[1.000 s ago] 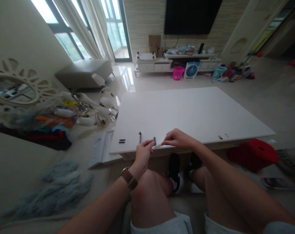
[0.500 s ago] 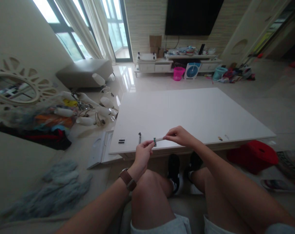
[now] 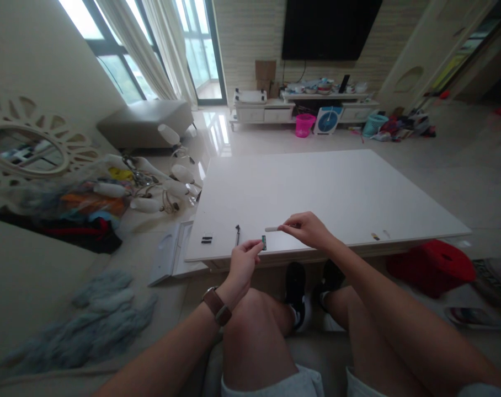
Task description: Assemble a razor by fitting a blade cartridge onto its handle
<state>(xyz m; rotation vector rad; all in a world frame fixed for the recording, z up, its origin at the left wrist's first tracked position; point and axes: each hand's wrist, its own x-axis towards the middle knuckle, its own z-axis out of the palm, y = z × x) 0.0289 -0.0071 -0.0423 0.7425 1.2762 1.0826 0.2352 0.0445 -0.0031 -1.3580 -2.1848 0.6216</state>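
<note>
Over the front edge of the white table [image 3: 308, 187], my left hand [image 3: 244, 262] pinches a small green circuit board [image 3: 264, 242] between thumb and fingertips. My right hand [image 3: 310, 229] is closed around a thin whitish flat stick [image 3: 271, 229], whose rounded end points left. The stick's tip is just above and apart from the board. Beyond my left hand lies a slim dark screwdriver-like tool [image 3: 238, 234]. Two short black strips [image 3: 207, 240] rest near the table's left corner. Farther right are a small dark and yellowish piece [image 3: 375, 236] and a small clear piece [image 3: 386, 234].
A red stool [image 3: 435, 267] stands under the table's right end. Open white box parts [image 3: 168, 253] lean by the left end. A chandelier [image 3: 163, 187] with white shades lies on the floor at left. My knees are beneath the front edge.
My right hand has lifted slightly and drawn the stick away from the circuit board, which it was touching or overlapping before. My left hand has stayed almost still.
</note>
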